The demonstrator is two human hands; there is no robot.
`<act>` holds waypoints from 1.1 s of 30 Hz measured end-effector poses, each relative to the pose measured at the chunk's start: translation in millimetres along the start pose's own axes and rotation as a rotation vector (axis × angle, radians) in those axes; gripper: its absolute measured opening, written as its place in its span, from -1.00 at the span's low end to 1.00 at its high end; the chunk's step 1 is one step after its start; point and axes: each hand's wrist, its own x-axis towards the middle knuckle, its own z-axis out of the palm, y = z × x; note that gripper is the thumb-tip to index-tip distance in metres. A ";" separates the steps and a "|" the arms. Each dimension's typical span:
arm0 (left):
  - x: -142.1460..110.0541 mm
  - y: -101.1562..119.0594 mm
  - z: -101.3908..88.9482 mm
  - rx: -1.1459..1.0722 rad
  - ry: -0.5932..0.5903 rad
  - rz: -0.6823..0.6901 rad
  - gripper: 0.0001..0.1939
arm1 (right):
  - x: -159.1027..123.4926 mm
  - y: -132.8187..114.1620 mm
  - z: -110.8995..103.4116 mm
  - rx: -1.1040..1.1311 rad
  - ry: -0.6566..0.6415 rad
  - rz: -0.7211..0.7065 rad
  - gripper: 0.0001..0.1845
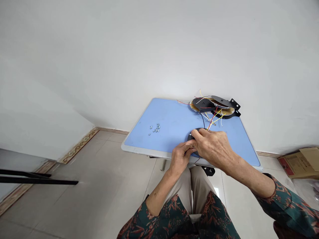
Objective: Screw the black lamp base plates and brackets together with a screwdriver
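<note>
A black round part [190, 136] with wires lies near the front edge of the blue table, mostly hidden under my hands. My left hand [181, 155] is closed at the part's near left side, thumb and fingers pinched together at its rim. From the right, my right hand [213, 144] reaches over the top, its fingers curled and meeting the left fingertips. Whatever sits between the right fingers is hidden. Yellow, red and white wires [211, 123] run out behind the right hand. A thin dark wire hangs over the table edge below the hands.
Several small metal screws or nuts [156, 128] lie loose on the left of the blue table [139, 136]. Black coil-like units [219, 105] with brackets and loose wires are piled at the back right. A wall stands behind. A cardboard box [300, 162] rests on the floor at right.
</note>
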 end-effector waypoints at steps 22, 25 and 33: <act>4.8 2.2 -5.9 -0.036 -0.112 -0.084 -0.86 | -2.0 15.6 5.9 0.111 0.108 0.132 -0.68; 5.0 2.7 -6.1 -0.043 -0.113 -0.106 -0.85 | -0.9 15.9 5.4 0.101 0.114 0.140 -0.64; 5.2 1.3 -3.8 -0.047 -0.095 -0.091 -0.85 | -3.0 22.0 3.9 0.261 0.126 0.022 -0.78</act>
